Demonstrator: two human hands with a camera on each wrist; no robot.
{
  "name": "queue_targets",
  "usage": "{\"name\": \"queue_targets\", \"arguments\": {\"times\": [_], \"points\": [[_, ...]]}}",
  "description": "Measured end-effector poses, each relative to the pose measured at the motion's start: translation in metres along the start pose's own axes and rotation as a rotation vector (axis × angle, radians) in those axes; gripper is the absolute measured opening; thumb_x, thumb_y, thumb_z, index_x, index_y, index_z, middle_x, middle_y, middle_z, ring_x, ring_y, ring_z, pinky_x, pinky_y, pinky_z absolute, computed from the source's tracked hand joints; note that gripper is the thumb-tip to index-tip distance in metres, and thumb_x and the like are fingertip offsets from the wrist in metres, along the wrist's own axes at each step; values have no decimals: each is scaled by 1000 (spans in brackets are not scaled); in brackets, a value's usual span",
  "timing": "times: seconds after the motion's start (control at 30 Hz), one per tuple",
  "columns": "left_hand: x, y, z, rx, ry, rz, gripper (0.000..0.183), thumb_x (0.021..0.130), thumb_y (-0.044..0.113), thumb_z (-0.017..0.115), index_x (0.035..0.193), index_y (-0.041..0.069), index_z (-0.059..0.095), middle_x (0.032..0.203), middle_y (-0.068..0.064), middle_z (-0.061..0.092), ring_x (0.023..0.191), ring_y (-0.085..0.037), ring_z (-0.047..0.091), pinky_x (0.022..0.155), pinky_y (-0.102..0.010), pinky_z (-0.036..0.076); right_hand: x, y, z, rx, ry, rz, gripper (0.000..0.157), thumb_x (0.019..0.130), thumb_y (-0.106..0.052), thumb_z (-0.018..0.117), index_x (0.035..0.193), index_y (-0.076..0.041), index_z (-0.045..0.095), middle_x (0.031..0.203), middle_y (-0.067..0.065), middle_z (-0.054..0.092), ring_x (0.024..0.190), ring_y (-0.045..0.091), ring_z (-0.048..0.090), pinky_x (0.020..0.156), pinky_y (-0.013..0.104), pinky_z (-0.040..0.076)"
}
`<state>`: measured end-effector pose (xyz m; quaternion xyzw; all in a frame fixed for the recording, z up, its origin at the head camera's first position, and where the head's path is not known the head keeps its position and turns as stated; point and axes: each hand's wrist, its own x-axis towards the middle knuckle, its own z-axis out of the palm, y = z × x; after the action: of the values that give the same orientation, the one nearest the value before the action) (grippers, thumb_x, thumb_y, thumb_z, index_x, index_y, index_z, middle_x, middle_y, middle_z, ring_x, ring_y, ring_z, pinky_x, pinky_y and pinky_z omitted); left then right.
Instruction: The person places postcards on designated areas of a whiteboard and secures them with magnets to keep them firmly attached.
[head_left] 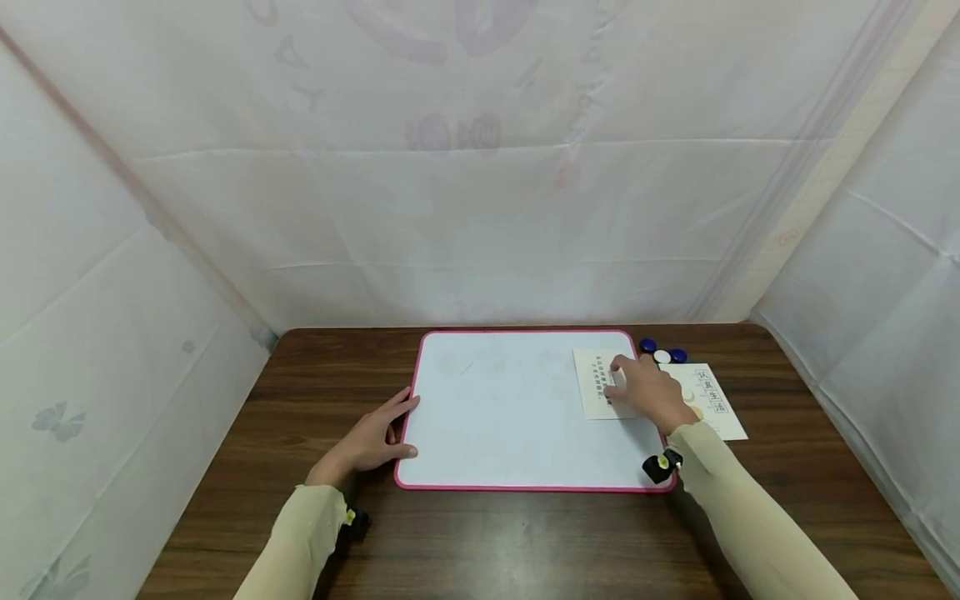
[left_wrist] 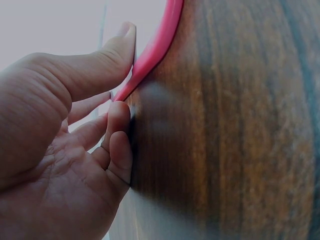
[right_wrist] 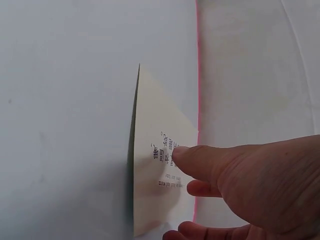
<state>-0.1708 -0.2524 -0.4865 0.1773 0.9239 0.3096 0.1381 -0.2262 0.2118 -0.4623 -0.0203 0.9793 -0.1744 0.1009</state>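
Whiteboard point(head_left: 495, 417): white face, pink rim; lies flat at the lower centre of the frame.
Printed card point(head_left: 589, 402): cream, with dark characters; on the whiteboard's upper right part, under the right hand's fingers. In the right wrist view its left edge stands slightly off the white surface.
Right hand point(head_left: 648, 390): reaches in from the lower right; thumb and forefinger parted, thumb tip over the card's print. Whether the fingers have any hold on the card cannot be told.
Left hand point(head_left: 367, 440): at the whiteboard's left edge; thumb and forefinger spread wide, tips on the edge, the other fingers bent beside it; rests there loosely.
Illustrated sheet point(head_left: 712, 402): white, yellow shapes and boxed characters; right of the whiteboard, partly hidden by the right hand.
Discs: two blue, one at left point(head_left: 647, 344), one at right point(head_left: 678, 356), with a white disc point(head_left: 662, 357) between; just above the sheet.
Table point(head_left: 525, 542): dark wood grain.
Backdrop point(head_left: 487, 217): pale, creased sheeting, upper frame.
Sleeves point(head_left: 750, 508): pale yellow, both arms.
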Motion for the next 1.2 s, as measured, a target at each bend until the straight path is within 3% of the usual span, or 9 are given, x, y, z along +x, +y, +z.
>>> {"name": "queue_targets", "arguments": {"times": [0.23, 0.4, 0.67, 1.03, 1.2], "points": [[3, -2, 0, -1, -5, 2, 82, 90, 24, 82, 157, 3, 40, 167, -22, 24, 68, -8, 47, 67, -28, 42, 3, 4, -3, 7, 12, -3, 51, 94, -31, 76, 135, -6, 60, 128, 33, 53, 96, 43, 58, 79, 64, 51], [3, -3, 0, -2, -12, 8, 83, 89, 24, 82, 157, 2, 40, 166, -23, 24, 69, -9, 48, 67, -27, 43, 3, 13, -11, 1, 67, -46, 48, 96, -30, 73, 134, -5, 60, 131, 36, 53, 99, 44, 60, 74, 61, 53], [-1, -2, -3, 24, -17, -17, 89, 86, 27, 85, 158, 3, 39, 167, -23, 24, 73, -13, 48, 73, -32, 44, 6, 31, -23, 5, 170, -82, 44, 98, -31, 70, 132, -5, 61, 120, 30, 56, 80, 36, 59, 60, 48, 47], [-5, -5, -3, -17, -23, 5, 95, 83, 27, 88, 158, 1, 35, 167, -21, 23, 71, -9, 45, 67, -28, 41, 8, 57, -34, 20, 258, -85, 50, 98, -29, 71, 139, -5, 56, 129, 36, 49, 104, 50, 53, 64, 55, 50], [-5, -7, -1, -35, -20, -12, 96, 83, 28, 88, 159, 3, 35, 168, -18, 24, 73, -10, 46, 68, -28, 41, 12, 69, -35, 34, 255, -96, 51, 99, -28, 69, 142, -5, 53, 140, 39, 42, 121, 59, 43, 85, 74, 45]]}}
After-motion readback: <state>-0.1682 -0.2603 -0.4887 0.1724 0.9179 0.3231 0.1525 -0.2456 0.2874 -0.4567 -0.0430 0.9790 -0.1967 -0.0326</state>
